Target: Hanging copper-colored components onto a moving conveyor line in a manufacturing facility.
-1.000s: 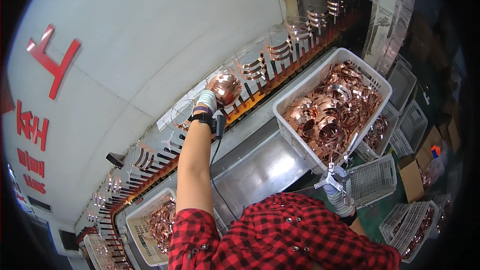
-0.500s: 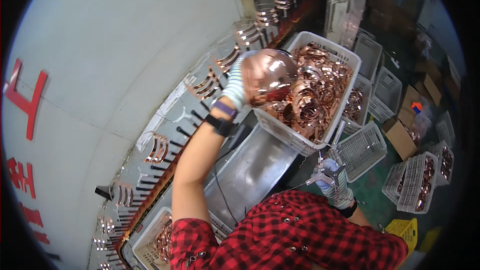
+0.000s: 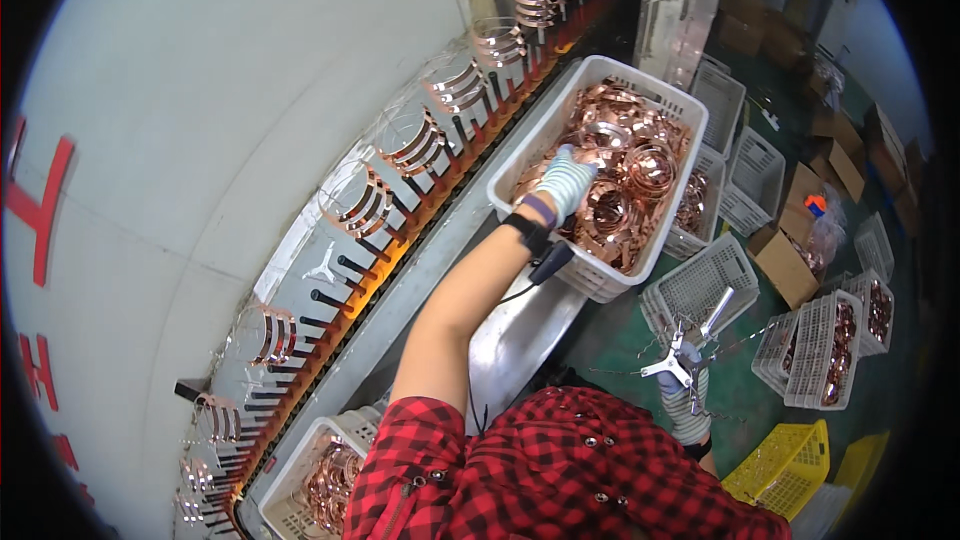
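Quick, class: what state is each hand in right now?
Left hand: at the copper-coloured pieces; open or closed cannot be told.
Right hand: closed, holding a three-armed metal bracket.

A wide fisheye, the left one of a head-worn pair, looks steeply down and forward from above the wearer's plaid shirt (image 3: 590,465), which fills the near edge between five and six o'clock. The white crate (image 3: 605,283) lies close by at two; the pale wall (image 3: 250,70) bends away at ten.
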Action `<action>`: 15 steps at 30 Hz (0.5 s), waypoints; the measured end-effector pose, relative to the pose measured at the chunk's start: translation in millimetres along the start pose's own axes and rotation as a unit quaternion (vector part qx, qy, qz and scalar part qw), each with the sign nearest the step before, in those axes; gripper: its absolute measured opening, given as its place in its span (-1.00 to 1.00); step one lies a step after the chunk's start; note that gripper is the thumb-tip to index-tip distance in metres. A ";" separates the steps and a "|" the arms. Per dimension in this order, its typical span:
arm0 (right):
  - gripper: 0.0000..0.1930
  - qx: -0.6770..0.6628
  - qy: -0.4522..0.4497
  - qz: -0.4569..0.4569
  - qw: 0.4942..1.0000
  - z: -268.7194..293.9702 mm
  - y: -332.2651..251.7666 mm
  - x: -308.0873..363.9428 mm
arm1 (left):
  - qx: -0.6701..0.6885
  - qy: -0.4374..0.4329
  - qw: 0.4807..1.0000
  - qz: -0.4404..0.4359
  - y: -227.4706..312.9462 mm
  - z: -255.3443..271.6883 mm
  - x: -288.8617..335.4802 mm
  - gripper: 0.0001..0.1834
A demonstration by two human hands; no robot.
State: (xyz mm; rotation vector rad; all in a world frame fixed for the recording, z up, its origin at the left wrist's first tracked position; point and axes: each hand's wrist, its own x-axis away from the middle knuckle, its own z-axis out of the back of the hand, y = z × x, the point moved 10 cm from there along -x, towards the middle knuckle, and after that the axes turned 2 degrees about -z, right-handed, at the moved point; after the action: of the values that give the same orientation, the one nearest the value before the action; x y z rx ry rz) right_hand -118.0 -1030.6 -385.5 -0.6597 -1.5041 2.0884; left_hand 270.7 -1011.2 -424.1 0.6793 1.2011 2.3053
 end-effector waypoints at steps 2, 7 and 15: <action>-0.59 -0.024 -0.062 -0.035 0.997 -23.6 -2.5 -11.1 | 0.289 0.032 0.956 0.034 -45.4 49.4 23.6 -0.11; -0.46 -0.029 -0.152 -0.008 0.988 -46.8 16.8 -20.8 | 0.528 0.156 0.828 0.110 -110.8 166.5 105.6 0.18; -0.67 0.019 -0.201 0.187 0.962 -83.8 -59.8 -64.5 | 0.422 0.312 0.846 0.096 -189.9 310.8 146.2 -0.58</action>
State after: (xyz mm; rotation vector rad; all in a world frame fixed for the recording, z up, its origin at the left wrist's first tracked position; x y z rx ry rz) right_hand -9.5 -994.0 -345.2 -0.5616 -1.6426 2.6600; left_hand 377.0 -634.3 -396.8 0.2910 2.6332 2.1323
